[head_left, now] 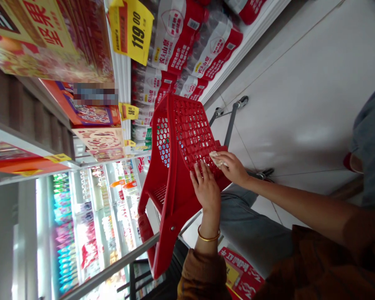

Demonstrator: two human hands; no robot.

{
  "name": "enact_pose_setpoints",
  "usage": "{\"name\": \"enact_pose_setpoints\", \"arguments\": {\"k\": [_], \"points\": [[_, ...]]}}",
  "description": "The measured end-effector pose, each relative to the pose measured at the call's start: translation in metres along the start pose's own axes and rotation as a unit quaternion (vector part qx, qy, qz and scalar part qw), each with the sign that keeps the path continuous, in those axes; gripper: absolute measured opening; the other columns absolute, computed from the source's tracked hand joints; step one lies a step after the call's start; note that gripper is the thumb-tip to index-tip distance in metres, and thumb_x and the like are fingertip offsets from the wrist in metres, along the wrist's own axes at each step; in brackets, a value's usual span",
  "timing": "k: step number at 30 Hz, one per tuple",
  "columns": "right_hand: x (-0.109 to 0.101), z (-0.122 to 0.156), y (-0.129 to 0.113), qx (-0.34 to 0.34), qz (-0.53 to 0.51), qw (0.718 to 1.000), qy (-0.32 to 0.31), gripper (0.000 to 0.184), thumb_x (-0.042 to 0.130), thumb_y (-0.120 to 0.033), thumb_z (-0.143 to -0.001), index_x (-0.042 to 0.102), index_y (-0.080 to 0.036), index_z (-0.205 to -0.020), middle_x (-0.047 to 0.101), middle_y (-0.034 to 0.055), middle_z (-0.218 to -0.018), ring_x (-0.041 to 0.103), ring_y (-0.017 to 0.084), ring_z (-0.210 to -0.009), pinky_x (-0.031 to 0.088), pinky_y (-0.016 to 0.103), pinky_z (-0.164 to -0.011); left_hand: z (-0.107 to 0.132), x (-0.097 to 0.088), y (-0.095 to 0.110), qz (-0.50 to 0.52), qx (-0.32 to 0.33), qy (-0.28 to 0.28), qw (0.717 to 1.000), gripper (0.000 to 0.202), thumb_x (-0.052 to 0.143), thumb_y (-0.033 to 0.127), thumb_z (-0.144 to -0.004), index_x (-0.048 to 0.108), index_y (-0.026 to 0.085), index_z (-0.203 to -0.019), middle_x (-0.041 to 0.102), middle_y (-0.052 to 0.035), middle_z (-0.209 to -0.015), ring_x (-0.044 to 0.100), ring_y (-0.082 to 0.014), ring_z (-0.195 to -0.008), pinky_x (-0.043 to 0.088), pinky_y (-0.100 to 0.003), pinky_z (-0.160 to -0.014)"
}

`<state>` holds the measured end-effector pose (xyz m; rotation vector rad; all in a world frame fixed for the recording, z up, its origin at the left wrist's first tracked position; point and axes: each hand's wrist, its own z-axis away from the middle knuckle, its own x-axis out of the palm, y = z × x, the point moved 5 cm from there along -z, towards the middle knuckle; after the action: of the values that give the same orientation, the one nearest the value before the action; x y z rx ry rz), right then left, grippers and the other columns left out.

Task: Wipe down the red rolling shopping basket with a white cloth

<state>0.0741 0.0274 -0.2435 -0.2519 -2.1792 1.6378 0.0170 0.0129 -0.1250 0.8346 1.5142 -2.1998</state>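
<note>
A red plastic shopping cart (190, 129) with a grid of holes stands in the middle, seen turned on its side in the picture. My left hand (207, 191), with a gold bangle at the wrist, lies on the cart's side wall, fingers stretched and apart. Just right of it, my right hand (234, 166) presses a crumpled pale cloth (218, 159) against the same wall. The fingers are closed over the cloth, and part of it is hidden beneath them.
Shrink-wrapped red-labelled water bottles (175, 33) line the shelf beyond the cart. Boxed goods with yellow price tags (131, 31) are at upper left. Lit shelves (96, 216) stand lower left. A Red Bull carton (242, 275) is below. Another person's leg (370, 141) shows at right.
</note>
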Motion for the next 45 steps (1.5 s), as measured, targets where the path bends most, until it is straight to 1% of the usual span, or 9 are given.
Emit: {"name": "enact_pose_setpoints", "arguments": {"k": [3,6,17,22,26,29,33,40,45], "points": [[0.014,-0.015,0.003,0.015,-0.016,0.999,-0.043,0.052,0.046,-0.011,-0.086,0.048,-0.022,-0.137,0.046,0.0095,-0.145,0.042,0.023,-0.135,0.039,0.047,-0.112,0.0,0.0,0.0,0.007,0.0,-0.004,1.0,0.05,0.036,0.015,-0.094,0.039,0.013,-0.143,0.028,-0.0085,-0.156,0.012,-0.0291,-0.147,0.014,-0.053,-0.12],[0.026,-0.011,0.004,0.002,-0.01,0.997,-0.076,0.053,0.044,-0.01,-0.088,0.045,-0.022,-0.14,0.041,0.0089,-0.149,0.037,0.023,-0.139,0.037,0.047,-0.113,0.0,0.001,0.0,0.01,0.0,-0.007,1.0,0.05,0.036,0.014,-0.093,0.038,0.014,-0.144,0.028,-0.008,-0.156,0.013,-0.0292,-0.147,0.015,-0.053,-0.12],[0.012,0.039,-0.004,-0.043,0.048,0.992,-0.11,0.04,0.049,-0.006,-0.083,0.064,-0.019,-0.118,0.066,0.0115,-0.118,0.06,0.026,-0.11,0.052,0.045,-0.091,0.001,-0.019,-0.017,-0.001,0.017,-0.016,1.0,0.048,0.035,0.015,-0.095,0.039,0.016,-0.144,0.031,-0.0065,-0.154,0.024,-0.0247,-0.145,0.016,-0.051,-0.12],[0.005,0.025,-0.008,-0.044,0.01,0.996,-0.072,0.031,0.051,-0.007,-0.08,0.069,-0.021,-0.102,0.068,0.0087,-0.099,0.063,0.023,-0.093,0.054,0.043,-0.084,0.003,-0.024,-0.028,0.006,0.005,0.005,1.0,0.048,0.039,0.024,-0.097,0.037,0.018,-0.145,0.031,-0.0075,-0.154,0.022,-0.0253,-0.146,0.017,-0.053,-0.12],[0.011,-0.009,-0.011,-0.006,-0.015,1.0,-0.015,0.046,0.048,-0.01,-0.085,0.056,-0.021,-0.128,0.058,0.0102,-0.128,0.053,0.024,-0.121,0.046,0.046,-0.105,0.006,-0.024,-0.026,0.003,0.002,0.01,1.0,0.05,0.037,0.019,-0.096,0.035,0.016,-0.145,0.028,-0.0068,-0.155,0.021,-0.0248,-0.146,0.016,-0.051,-0.12],[0.027,-0.023,-0.015,-0.012,-0.028,0.998,-0.049,0.055,0.044,-0.009,-0.087,0.044,-0.022,-0.14,0.044,0.009,-0.146,0.037,0.023,-0.138,0.035,0.05,-0.114,0.009,-0.025,-0.024,-0.001,0.0,0.009,1.0,0.051,0.035,0.014,-0.094,0.034,0.014,-0.146,0.028,-0.0069,-0.156,0.019,-0.0245,-0.146,0.014,-0.051,-0.121],[0.036,-0.014,-0.018,-0.02,-0.024,0.996,-0.081,0.061,0.041,-0.005,-0.087,0.038,-0.024,-0.145,0.037,0.0069,-0.152,0.029,0.022,-0.143,0.033,0.05,-0.116,0.01,-0.024,-0.025,0.005,0.001,0.006,1.0,0.051,0.033,0.014,-0.095,0.034,0.014,-0.146,0.028,-0.0074,-0.155,0.018,-0.0235,-0.147,0.015,-0.05,-0.121],[0.021,0.025,-0.028,-0.038,-0.023,0.993,-0.114,0.057,0.041,-0.004,-0.086,0.046,-0.02,-0.141,0.042,0.0103,-0.149,0.036,0.023,-0.14,0.038,0.049,-0.113,0.009,-0.028,-0.025,0.01,-0.002,-0.008,1.0,0.052,0.033,0.011,-0.093,0.035,0.013,-0.145,0.029,-0.01,-0.155,0.022,-0.0246,-0.146,0.017,-0.05,-0.12],[0.011,0.034,-0.03,-0.085,0.011,0.988,-0.127,0.051,0.046,-0.003,-0.081,0.059,-0.018,-0.127,0.056,0.0109,-0.137,0.051,0.024,-0.128,0.048,0.047,-0.105,0.011,-0.027,-0.027,0.01,-0.009,-0.013,1.0,0.053,0.032,0.009,-0.092,0.035,0.013,-0.145,0.028,-0.0101,-0.155,0.022,-0.0235,-0.146,0.019,-0.047,-0.12]]}}
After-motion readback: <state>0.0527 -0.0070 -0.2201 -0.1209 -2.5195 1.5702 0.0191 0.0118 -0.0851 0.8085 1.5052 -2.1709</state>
